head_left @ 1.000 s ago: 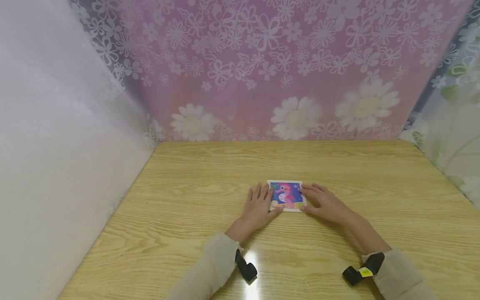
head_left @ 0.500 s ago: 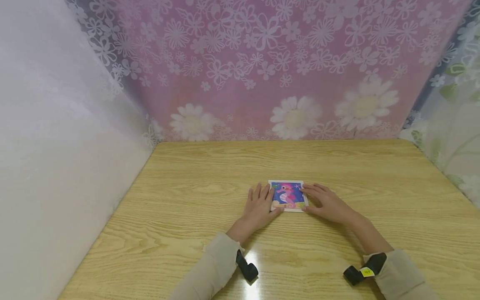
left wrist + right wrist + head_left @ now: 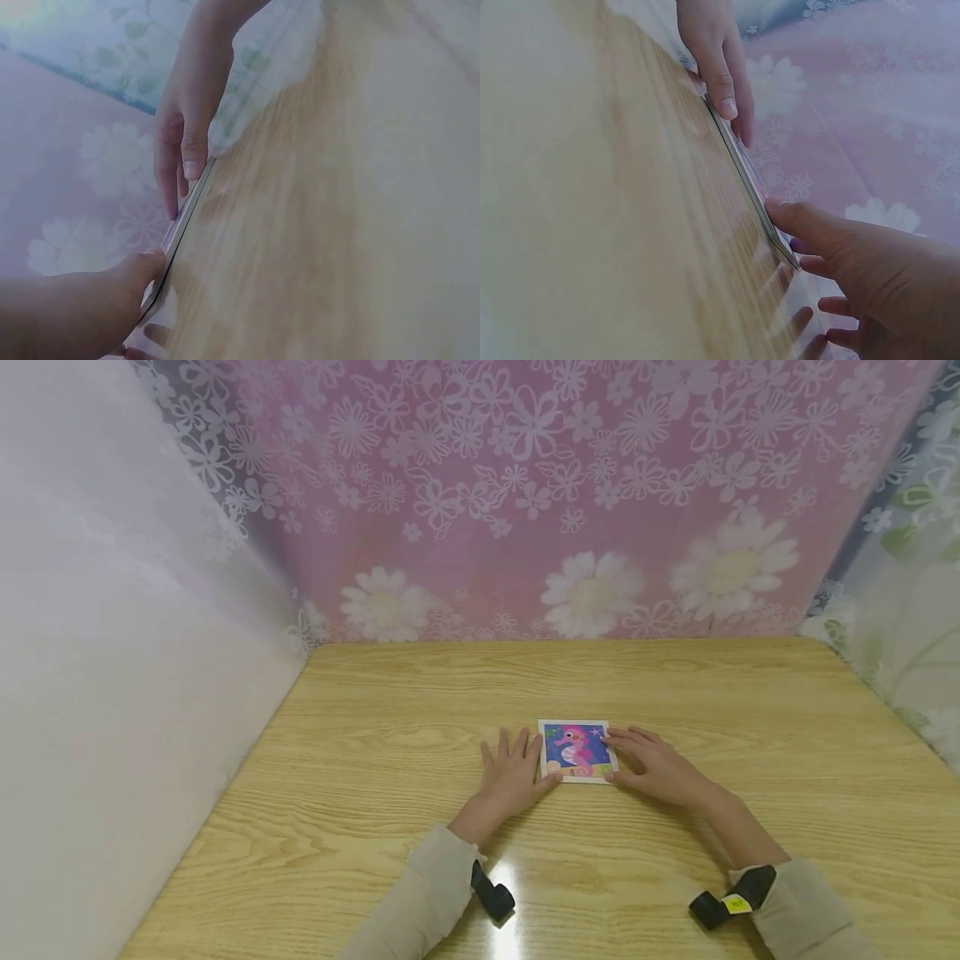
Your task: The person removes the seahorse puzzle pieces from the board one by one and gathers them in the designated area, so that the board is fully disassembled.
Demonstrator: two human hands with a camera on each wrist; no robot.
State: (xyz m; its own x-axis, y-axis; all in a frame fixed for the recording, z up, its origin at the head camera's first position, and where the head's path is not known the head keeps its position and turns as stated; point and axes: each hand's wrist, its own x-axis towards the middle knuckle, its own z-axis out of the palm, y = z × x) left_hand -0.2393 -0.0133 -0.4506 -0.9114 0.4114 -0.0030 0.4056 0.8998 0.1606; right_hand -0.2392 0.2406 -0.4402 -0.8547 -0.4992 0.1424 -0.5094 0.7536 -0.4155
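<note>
A flat square picture board point(image 3: 576, 752) with a pink seahorse on blue and a white border lies on the wooden table. Spread out along its left side is my left hand point(image 3: 512, 779), fingers straight on the tabletop and thumb at the lower left corner. On the other side my right hand point(image 3: 660, 768) touches the right edge with its fingertips and thumb, the fingers only lightly bent. Both wrist views show the board edge-on as a thin slab point(image 3: 184, 217), low against the table. The board's underside is hidden.
Wood-grain tabletop point(image 3: 360, 760) surrounds the board. A pink flowered cloth point(image 3: 480, 552) hangs behind the table's far edge, a white wall surface point(image 3: 135, 635) stands at left, and a leaf-patterned cloth point(image 3: 915, 635) at right.
The board has slid slightly to the right. My left hand's fingers have spread and drawn left off its face, uncovering the left border. The right hand has shifted slightly right.
</note>
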